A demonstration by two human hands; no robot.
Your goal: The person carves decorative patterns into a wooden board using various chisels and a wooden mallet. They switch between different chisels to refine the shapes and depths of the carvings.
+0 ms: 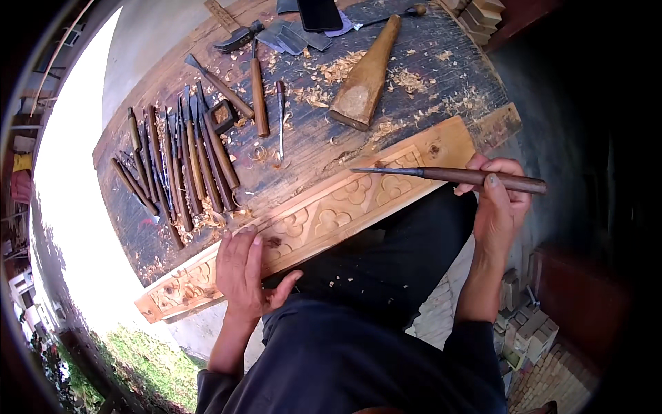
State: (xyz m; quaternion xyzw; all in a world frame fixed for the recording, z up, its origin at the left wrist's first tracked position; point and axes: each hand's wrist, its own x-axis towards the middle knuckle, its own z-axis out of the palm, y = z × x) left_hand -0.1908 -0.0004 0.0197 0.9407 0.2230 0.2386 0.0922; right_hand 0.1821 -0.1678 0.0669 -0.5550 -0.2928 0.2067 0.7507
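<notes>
A long pale wooden board (365, 219) with carved leaf-like relief lies slantwise along the near edge of the workbench, partly over my lap. My left hand (243, 270) rests flat on its left part, fingers stretched and thumb apart, holding nothing. In my right hand (498, 196) is a carving chisel (441, 174), gripped by its dark wooden handle. Its thin metal blade points left, over the carved face near the board's upper right; whether the tip touches the wood I cannot tell.
Several carving chisels (186, 159) lie in a row on the dark workbench (303, 183). Farther off are a wooden mallet (365, 76), a hammer (238, 38), a slim screwdriver-like tool (281, 117) and a black phone (319, 15). Wood shavings (410, 81) are scattered about. Wood blocks (531, 331) sit low on the right.
</notes>
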